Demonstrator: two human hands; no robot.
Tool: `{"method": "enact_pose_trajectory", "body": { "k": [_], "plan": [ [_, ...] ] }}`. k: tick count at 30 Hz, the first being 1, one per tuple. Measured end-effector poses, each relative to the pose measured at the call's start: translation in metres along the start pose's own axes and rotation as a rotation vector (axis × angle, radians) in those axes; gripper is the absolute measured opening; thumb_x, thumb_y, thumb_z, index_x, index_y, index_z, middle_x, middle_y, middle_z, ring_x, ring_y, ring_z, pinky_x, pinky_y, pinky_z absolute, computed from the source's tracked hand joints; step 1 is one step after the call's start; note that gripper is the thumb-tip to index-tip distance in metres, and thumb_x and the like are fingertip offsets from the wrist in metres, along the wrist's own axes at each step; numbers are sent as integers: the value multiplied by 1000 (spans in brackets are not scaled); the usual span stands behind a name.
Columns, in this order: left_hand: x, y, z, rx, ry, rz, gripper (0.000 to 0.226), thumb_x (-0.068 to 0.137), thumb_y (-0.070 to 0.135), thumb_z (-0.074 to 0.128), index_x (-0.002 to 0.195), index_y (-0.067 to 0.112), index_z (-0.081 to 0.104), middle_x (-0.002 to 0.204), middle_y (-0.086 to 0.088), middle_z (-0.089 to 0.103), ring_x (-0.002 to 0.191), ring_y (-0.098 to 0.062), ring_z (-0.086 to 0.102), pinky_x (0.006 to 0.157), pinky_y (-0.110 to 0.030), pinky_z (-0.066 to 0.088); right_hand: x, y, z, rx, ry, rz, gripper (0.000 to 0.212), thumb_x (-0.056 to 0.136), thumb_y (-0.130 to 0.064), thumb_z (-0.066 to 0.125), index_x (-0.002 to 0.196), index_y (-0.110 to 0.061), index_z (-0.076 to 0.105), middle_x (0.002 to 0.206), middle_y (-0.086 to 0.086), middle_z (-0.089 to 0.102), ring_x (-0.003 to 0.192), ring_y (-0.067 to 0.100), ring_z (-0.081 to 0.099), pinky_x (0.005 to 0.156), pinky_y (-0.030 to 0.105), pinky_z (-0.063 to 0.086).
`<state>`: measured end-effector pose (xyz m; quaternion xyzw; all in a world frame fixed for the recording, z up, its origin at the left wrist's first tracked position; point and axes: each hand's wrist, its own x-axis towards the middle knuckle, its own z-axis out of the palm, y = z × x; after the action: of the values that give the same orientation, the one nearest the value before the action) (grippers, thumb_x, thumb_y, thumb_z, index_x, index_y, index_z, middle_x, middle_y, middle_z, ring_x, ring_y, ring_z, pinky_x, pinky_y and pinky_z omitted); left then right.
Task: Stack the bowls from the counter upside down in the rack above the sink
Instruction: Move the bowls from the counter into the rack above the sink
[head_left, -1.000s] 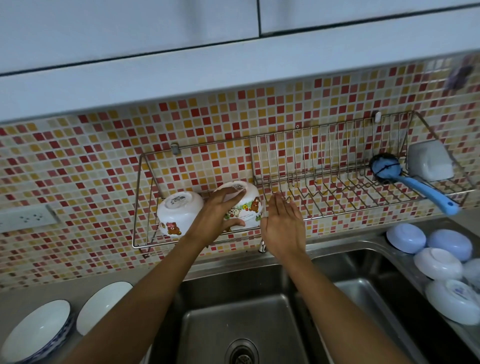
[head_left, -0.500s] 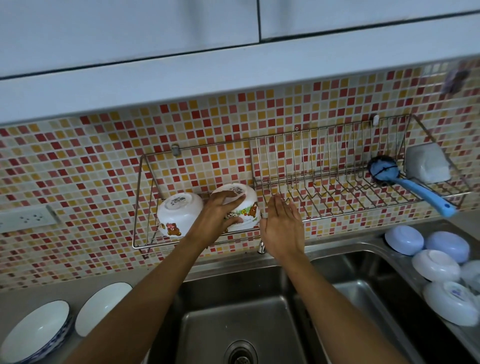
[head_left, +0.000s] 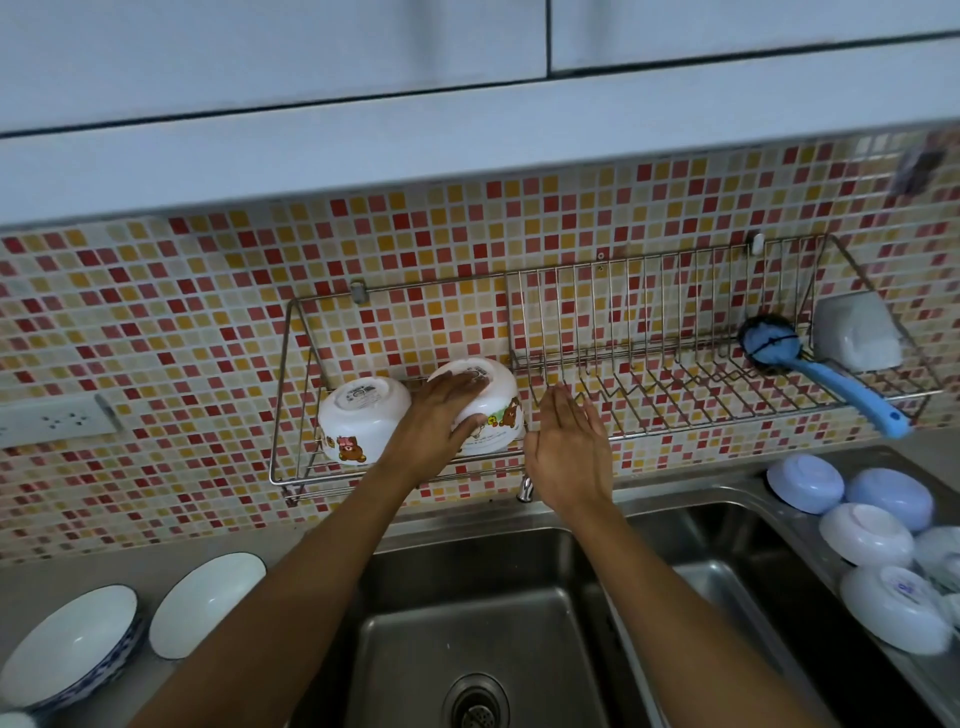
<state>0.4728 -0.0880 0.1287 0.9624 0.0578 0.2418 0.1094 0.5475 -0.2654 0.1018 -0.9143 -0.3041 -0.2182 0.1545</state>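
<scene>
On wire rack (head_left: 675, 410), glossy round bowls (head_left: 363, 421).

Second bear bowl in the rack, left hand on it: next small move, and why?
Probably let go with the left hand and reach the right hand toward the upside-down bowls on the counter. The bear bowl already sits upside down on the rack beside the first bowl, and the right hand is empty.

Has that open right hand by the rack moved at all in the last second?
No. The right hand stays open just right of the bear bowl, level with the rack front rail as before.
</scene>
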Motion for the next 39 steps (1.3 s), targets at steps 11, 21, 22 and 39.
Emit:
{"method": "enact_pose_trajectory", "body": {
  "k": [11, 21, 22, 39],
  "plan": [
    [-5, 6, -2, 97, 92, -69, 48, 99, 34, 36, 145, 24, 30, 155, -3, 29, 145, -24, 19, 120, -44, 10, 0, 0, -3, -12, -19, -13, 65, 94, -41, 17, 143, -4, 38, 149, 14, 41, 140, 22, 35, 119, 38, 3],
    [-27, 6, 2, 197, 343, -596, 45, 95, 31, 43, 129, 4, 50, 135, -24, 52, 131, -42, 40, 113, -58, 17, 0, 0, -9, 0, -64, -23, 75, 89, -45, 3, 145, -4, 34, 151, 13, 37, 143, 22, 31, 121, 40, 3],
    [-28, 5, 2, 196, 323, -601, 46, 95, 32, 43, 129, 2, 50, 134, -25, 52, 130, -42, 41, 112, -59, 18, 0, 1, -10, 2, -76, -28, 78, 88, -46, 1, 145, -4, 34, 152, 13, 36, 143, 22, 30, 122, 40, 5],
    [-199, -31, -13, 228, 17, -398, 66, 93, 55, 2, 148, 23, -14, 155, 3, -21, 143, -16, -21, 116, -35, -15, -121, -87, 24, 472, -76, -165, 57, 99, -38, 29, 148, -10, 26, 158, 6, 15, 145, 19, 11, 117, 40, 12]
  ]
}}
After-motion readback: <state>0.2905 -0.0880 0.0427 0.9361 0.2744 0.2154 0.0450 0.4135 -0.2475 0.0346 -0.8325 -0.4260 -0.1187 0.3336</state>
